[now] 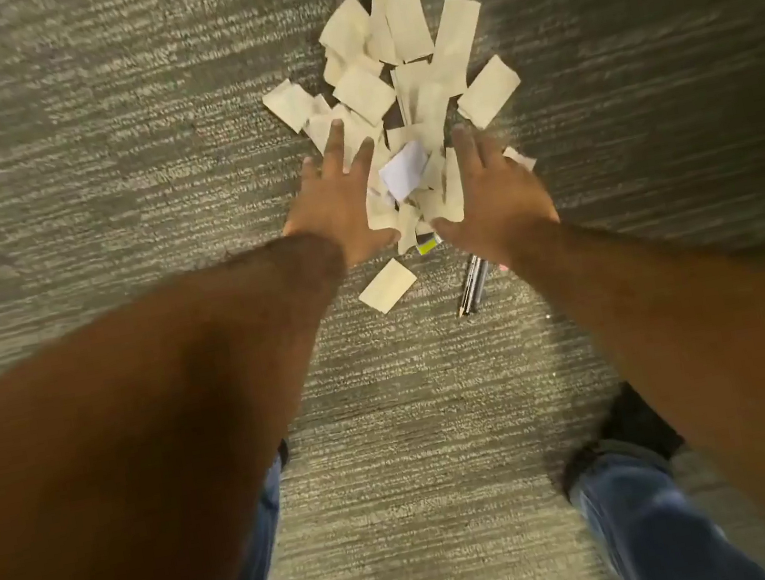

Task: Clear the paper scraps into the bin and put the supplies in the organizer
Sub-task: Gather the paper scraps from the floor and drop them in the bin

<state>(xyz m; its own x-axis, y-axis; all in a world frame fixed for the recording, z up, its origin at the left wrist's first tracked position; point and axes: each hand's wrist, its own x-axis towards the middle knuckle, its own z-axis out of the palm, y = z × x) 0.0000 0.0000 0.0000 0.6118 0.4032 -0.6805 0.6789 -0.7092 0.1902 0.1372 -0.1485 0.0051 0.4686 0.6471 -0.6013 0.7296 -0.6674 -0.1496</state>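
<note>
On the carpeted floor (pixel 97 149), the paper scraps (pixel 405 65) lie in a loose heap. The left hand (pixel 339 201) and right hand (pixel 488 193) reach in on either side, fingers spread and holding nothing, likely to rake the heap together. One stray scrap (pixel 387 285) and the pens (pixel 472 286) sit just nearer. Bin and organizer are out of view.

no readable text, paper scraps (pixel 413 84) blank, pens (pixel 472 285) too blurred
</note>
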